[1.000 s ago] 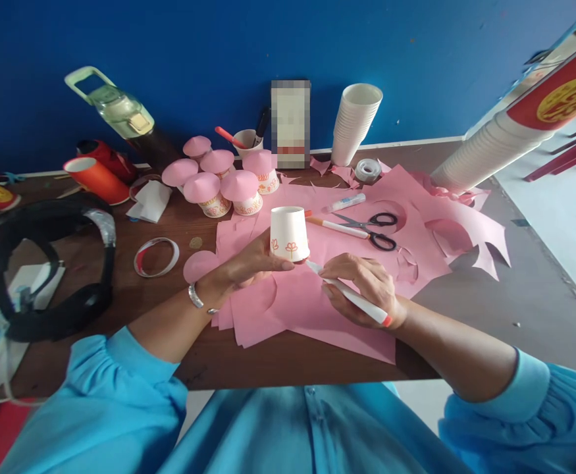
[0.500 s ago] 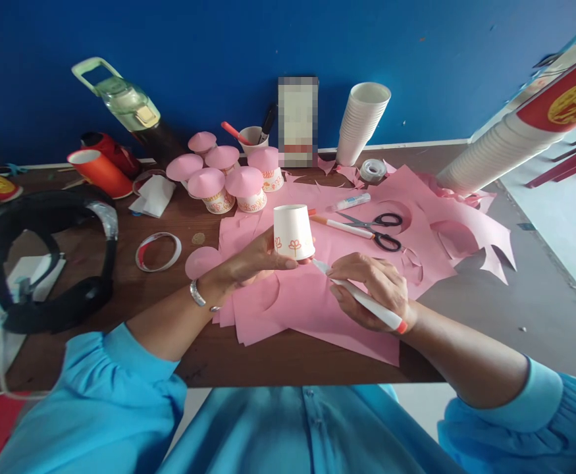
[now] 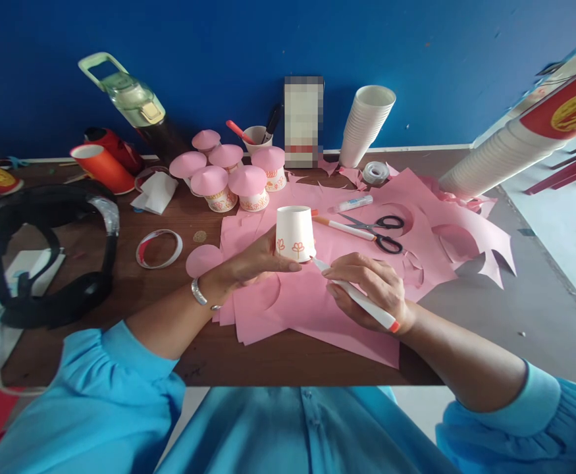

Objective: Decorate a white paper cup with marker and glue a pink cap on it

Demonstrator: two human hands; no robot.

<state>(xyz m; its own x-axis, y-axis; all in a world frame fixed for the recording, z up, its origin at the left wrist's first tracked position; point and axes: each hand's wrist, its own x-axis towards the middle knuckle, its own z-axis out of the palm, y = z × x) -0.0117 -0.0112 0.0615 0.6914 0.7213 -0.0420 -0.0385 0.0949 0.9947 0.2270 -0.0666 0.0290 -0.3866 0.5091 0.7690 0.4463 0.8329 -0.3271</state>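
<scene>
The left hand point(image 3: 257, 261) has its grip pinching an upturned paper cup point(image 3: 294, 230) near the flower-marked rim, while the right hand point(image 3: 369, 283) pinches a pen point(image 3: 364, 301) with its tip by the cup's lower right edge. Below the cup, pink paper point(image 3: 312, 309) covers part of the surface point(image 3: 209, 359). Scissors point(image 3: 369, 228) lie right of the cup, small cups with pink cone roofs point(image 3: 247, 181) stand beyond it to the left, and stacked white cups point(image 3: 368, 125) beyond it to the right.

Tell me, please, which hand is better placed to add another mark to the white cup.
Probably the right hand: it holds the marker, tip beside the white cup that the left hand supports.
</scene>
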